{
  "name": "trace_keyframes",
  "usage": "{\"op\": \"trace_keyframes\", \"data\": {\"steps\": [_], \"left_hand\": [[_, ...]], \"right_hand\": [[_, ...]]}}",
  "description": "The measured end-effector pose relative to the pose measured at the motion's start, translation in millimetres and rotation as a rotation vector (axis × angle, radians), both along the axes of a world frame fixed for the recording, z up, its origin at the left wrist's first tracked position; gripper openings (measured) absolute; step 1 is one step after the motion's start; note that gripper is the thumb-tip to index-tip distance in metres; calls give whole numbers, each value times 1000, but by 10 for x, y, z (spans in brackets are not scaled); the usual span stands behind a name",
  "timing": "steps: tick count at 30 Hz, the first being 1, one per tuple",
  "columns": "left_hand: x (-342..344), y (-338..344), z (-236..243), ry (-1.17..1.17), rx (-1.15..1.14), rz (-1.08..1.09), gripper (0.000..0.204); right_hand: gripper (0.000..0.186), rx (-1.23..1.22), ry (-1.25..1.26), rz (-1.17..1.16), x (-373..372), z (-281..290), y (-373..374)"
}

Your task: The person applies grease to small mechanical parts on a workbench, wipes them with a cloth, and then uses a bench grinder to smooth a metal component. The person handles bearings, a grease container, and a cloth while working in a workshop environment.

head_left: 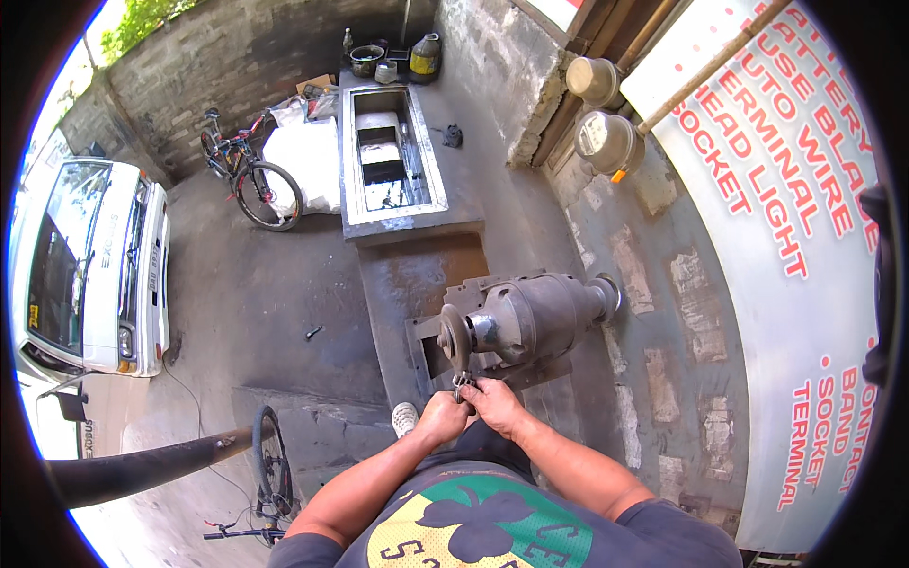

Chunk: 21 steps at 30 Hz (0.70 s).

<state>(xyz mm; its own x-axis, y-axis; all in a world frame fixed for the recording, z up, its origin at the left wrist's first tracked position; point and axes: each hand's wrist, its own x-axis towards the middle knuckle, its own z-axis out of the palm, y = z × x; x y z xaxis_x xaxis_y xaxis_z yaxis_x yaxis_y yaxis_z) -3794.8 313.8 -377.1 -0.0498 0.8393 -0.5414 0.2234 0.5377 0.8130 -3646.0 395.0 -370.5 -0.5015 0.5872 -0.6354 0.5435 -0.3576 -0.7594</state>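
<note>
A large grey bench grinder motor (535, 317) is mounted on a metal plate (421, 336) on a concrete pedestal, with a round wheel (452, 336) on its left end. My left hand (445, 417) and my right hand (492, 405) are together just below the wheel, closed on a small metal piece (464, 386) at or very near the wheel's lower edge; whether it touches the wheel I cannot tell. My fingers partly hide the piece, so its exact shape is unclear. Under my forearms a white sneaker (404, 417) shows on my foot.
A concrete basin (440, 194) with containers stands ahead, beside a bicycle (256, 194) and white sacks (298, 161). A white van (99, 265) is left. A black pole (151, 466) and another bicycle (275, 473) are lower left. Meters (606, 142) and a signboard (757, 312) line the right wall.
</note>
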Motion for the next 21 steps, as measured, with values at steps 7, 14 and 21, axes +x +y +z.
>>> {"op": "trace_keyframes", "data": {"steps": [7, 14, 21], "left_hand": [[-27, 69, -86, -56, 49, -46, 37], [-20, 153, -16, -353, -306, 96, 36], [-158, -185, 267, -481, -29, -47, 34]], "right_hand": [[31, 27, 18, -100, 4, -40, 13], [40, 136, -64, -120, -48, -40, 30], [34, 108, 247, 218, 165, 490, 77]]}}
